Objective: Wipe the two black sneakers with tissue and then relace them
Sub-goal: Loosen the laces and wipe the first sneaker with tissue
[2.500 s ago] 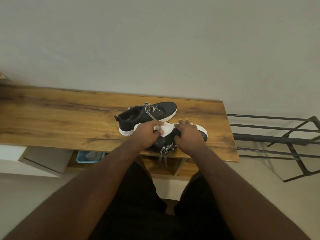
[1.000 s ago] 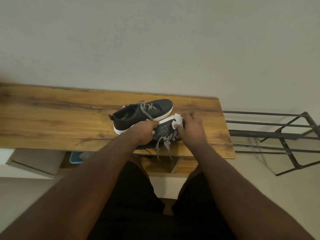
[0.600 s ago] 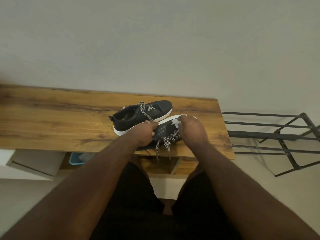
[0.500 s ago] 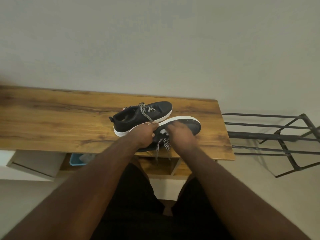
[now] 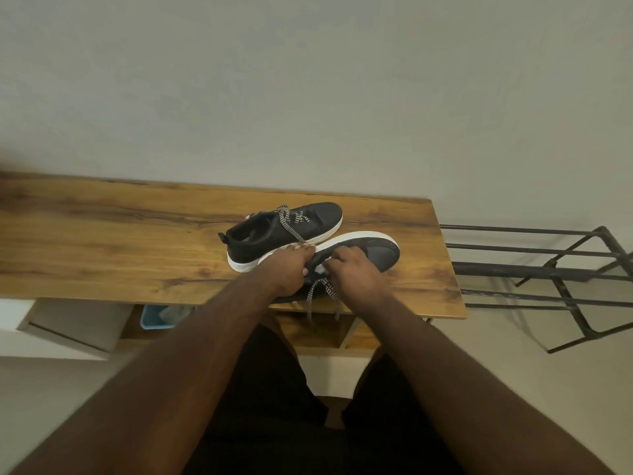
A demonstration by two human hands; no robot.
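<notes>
Two black sneakers are lying on the table (image 5: 137, 241): the far sneaker (image 5: 274, 234) upright, the near sneaker (image 5: 373, 252) tilted. The left hand (image 5: 291, 265) is gripping the near one's side; the right hand (image 5: 356, 269) is pinching one tissue (image 5: 321, 268) against it.

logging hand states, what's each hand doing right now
Left hand: grips the near sneaker.
Right hand: holds the tissue against that sneaker.
</notes>
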